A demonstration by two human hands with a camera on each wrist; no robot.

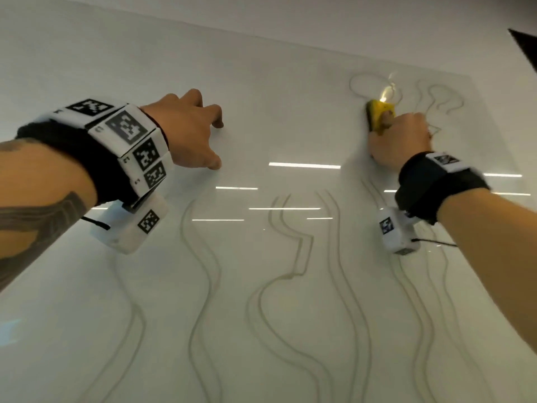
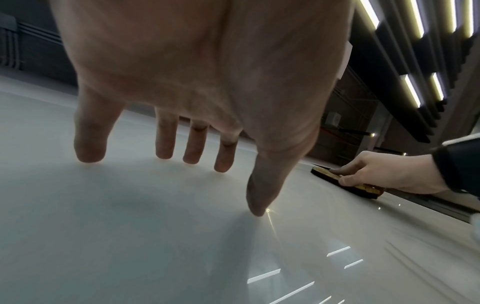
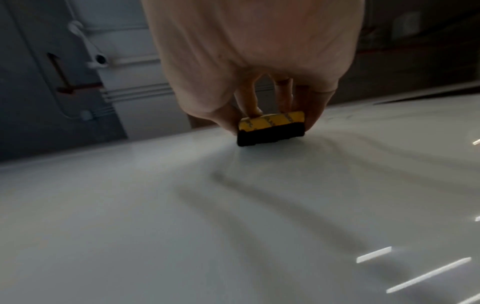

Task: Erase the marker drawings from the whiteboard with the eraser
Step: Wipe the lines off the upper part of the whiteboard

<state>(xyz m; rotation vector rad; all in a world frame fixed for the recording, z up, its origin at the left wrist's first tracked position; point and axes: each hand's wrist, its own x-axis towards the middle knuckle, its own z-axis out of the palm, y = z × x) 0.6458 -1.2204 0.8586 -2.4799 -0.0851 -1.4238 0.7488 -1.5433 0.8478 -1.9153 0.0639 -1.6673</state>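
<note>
We've got the eraser (image 1: pixel 379 116) pinched in our right hand (image 1: pixel 399 144), thumb on one side and fingers curled over the yellow back, its dark felt flat on the whiteboard (image 1: pixel 261 135) at the far right, right among the looping marker drawings (image 1: pixel 441 103) there. Our left hand (image 1: pixel 186 132) is spread wide, fingertips (image 2: pixel 91 152) planted on the bare far-left stretch, holding nothing, just bracing.

Now, the risks. Plenty of wavy lines (image 1: pixel 203 271) run down the near half, and our right forearm hangs over some of them, so a dropped wrist could smear ink across the board. The grip sits high on the eraser; tilt it and only one edge of felt bites, leaving streaks. And if we lean too hard on that left hand, the board may shift under the stroke, or our fingertips could skid across its glossy face.
</note>
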